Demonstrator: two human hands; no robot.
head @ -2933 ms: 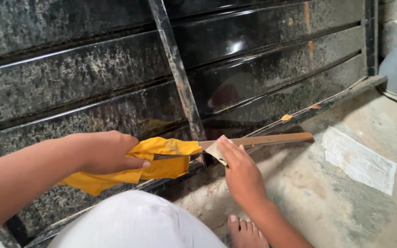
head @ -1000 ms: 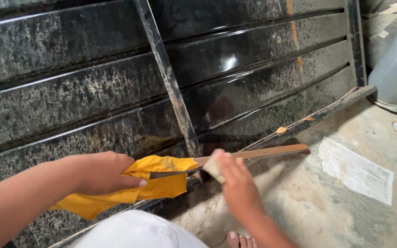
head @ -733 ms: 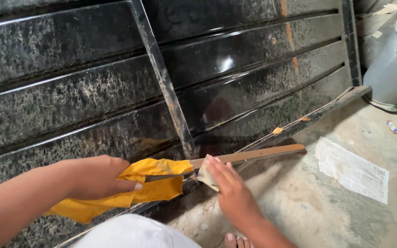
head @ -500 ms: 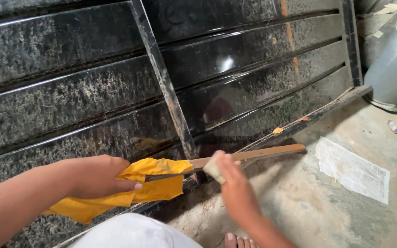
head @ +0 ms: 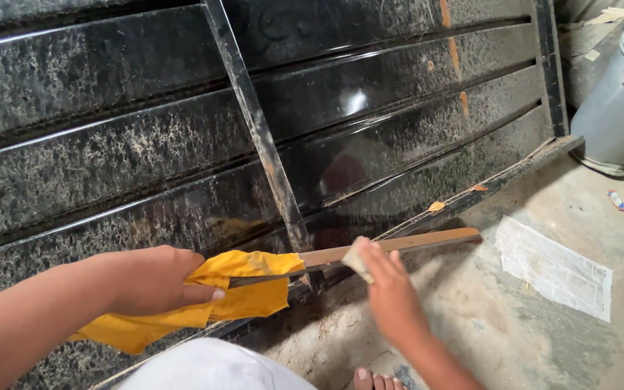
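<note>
The left hand (head: 149, 282), at lower left, grips a yellow cloth (head: 236, 300) wrapped around a long blade (head: 391, 245). The right hand (head: 391, 292), at lower centre, pinches an abrasive scrap (head: 355, 256) against it. Risk: a slipping stroke brings fingers onto the edge.

My left hand (head: 154, 280) grips a yellow cloth (head: 214, 303) wrapped round one end of a long flat blade (head: 370, 249). The bare blade runs away from that grip to the right, ending over the concrete floor (head: 514, 332). My right hand (head: 391, 292) presses a small pale pad (head: 356, 256) against the blade, near the cloth. Behind both grips stands a black metal gate (head: 182, 144); a paper sheet (head: 554, 267) lies further right.
</note>
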